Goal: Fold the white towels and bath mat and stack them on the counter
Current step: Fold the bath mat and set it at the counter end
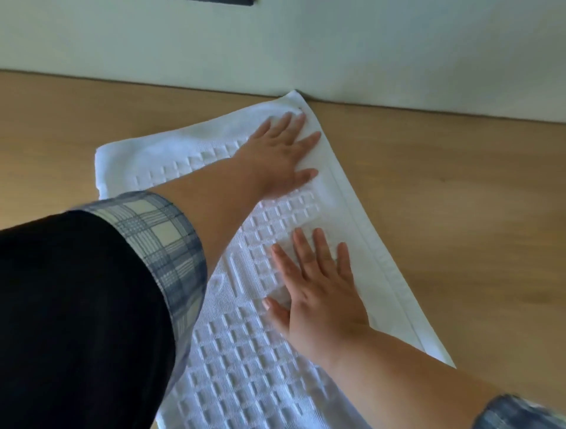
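Note:
A white bath mat (251, 361) with a raised square pattern lies flat on the wooden counter (459, 190), its far corner touching the wall. My left hand (281, 153) presses flat on the mat's far end, fingers straight and spread toward that corner. Nearer to me, my right hand (315, 291) also rests flat on the mat's middle with fingers spread. Neither hand grips the fabric. My left sleeve hides the mat's near left part.
A pale wall (306, 49) runs along the back of the counter. A dark object (223, 2) shows at the top edge. Bare wood lies to the left (46, 128) and right of the mat.

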